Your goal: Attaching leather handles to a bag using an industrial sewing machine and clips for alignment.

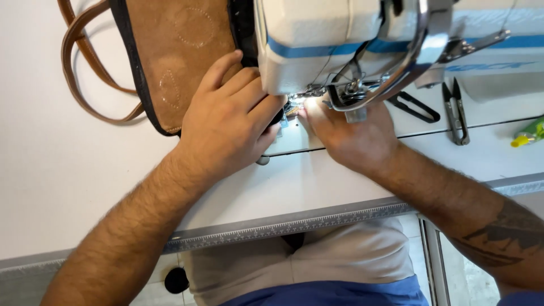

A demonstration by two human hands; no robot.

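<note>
A tan suede bag with black edging and brown leather handles lies on the white table, its right edge running under the head of a white sewing machine. My left hand rests flat on the bag's lower right corner, fingers pointing toward the needle area. Just right of the needle is my right hand, fingertips down at the lit spot under the machine head. What the fingertips pinch is hidden by the machine.
Black thread snips and a second black tool lie on the machine bed to the right. A yellow-green bottle tip shows at the right edge. A ruler strip runs along the table's front edge.
</note>
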